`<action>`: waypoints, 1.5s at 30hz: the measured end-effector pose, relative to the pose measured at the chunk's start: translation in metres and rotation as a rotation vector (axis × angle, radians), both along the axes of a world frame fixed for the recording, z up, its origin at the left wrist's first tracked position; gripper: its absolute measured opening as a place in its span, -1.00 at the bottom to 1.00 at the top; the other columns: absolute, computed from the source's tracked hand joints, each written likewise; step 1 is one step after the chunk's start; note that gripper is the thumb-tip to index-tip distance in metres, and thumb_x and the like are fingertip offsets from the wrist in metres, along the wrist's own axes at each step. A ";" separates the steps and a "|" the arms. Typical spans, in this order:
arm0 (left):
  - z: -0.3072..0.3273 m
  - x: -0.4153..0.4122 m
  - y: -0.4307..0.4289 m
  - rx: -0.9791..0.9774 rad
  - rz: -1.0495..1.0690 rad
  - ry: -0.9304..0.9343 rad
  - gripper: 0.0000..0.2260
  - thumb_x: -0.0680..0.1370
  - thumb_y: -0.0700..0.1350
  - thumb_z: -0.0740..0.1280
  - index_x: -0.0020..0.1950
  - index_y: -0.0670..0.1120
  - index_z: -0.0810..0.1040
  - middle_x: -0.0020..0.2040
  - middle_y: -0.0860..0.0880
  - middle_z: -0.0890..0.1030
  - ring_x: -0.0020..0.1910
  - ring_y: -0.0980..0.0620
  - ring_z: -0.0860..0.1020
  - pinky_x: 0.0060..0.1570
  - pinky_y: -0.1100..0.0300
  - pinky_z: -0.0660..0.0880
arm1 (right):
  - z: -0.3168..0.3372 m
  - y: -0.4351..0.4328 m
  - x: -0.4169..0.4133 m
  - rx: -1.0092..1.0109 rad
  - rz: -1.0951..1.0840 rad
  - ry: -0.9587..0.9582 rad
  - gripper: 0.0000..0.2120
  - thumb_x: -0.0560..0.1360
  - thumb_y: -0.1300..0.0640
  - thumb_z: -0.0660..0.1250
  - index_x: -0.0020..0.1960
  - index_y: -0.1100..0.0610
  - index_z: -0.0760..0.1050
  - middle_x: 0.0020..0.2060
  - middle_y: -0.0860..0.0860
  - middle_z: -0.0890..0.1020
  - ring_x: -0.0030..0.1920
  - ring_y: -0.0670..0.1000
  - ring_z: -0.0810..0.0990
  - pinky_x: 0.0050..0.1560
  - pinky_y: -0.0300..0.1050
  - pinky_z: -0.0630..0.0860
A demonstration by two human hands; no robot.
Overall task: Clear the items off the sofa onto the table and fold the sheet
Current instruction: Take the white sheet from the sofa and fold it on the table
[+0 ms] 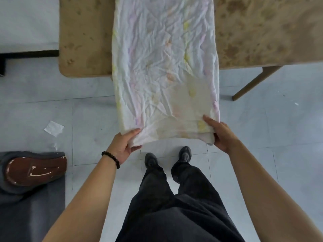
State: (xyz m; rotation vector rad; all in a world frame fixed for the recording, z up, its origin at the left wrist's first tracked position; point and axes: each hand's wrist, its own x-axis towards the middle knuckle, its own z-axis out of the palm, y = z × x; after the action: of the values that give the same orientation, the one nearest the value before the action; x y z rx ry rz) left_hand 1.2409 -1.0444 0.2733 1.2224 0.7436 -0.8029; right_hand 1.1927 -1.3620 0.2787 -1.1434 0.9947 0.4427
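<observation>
Reaching forward on 2 outstretched arms, pinching with the left hand [123, 147] and the right hand [221, 135], thumbs on top, the 2 near corners of the folded sheet [166, 67], far end laid across the tan table [83, 41].

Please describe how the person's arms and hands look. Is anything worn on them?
Both forearms are bare, with no sleeves in view. The left hand and the right hand have no gloves, and I see no rings. A black beaded bracelet circles the left wrist; the right wrist carries nothing.
</observation>
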 end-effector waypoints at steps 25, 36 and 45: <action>0.149 0.166 -0.007 -0.180 0.523 -0.095 -0.91 0.57 -0.28 0.26 -0.07 -0.30 0.52 -0.31 -0.18 0.65 -0.37 -0.01 0.66 -0.38 0.24 0.60 | 0.130 -0.034 0.139 0.085 -0.384 -0.325 -0.79 0.55 0.18 0.35 0.12 0.28 0.55 -0.06 0.15 0.65 -0.13 0.05 0.65 -0.22 -0.18 0.62; 0.081 0.395 -0.089 0.026 0.652 -0.018 -0.75 0.61 -0.25 0.21 0.26 -0.31 0.43 0.06 -0.24 0.56 -0.12 -0.05 0.60 -0.21 0.19 0.63 | 0.051 -0.088 0.385 0.191 -0.447 -0.062 -0.73 0.59 0.25 0.27 0.27 0.32 0.41 -0.06 0.21 0.56 -0.22 0.08 0.63 -0.38 -0.15 0.61; 0.032 0.388 -0.123 0.977 -0.643 -0.809 -0.59 0.63 0.04 0.17 0.43 -0.13 0.35 0.48 -0.12 0.32 0.48 -0.08 0.24 0.44 -0.01 0.22 | 0.038 -0.054 0.397 -0.652 0.117 -0.145 -0.58 0.59 0.03 0.24 0.42 0.10 0.33 0.11 0.01 0.57 0.10 0.03 0.60 0.11 -0.03 0.54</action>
State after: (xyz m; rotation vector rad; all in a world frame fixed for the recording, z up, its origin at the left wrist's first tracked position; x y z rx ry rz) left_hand 1.6294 -1.1674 0.3053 2.5328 -0.0064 -0.3247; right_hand 1.5900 -1.4158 0.3162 -1.7975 0.9732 0.1161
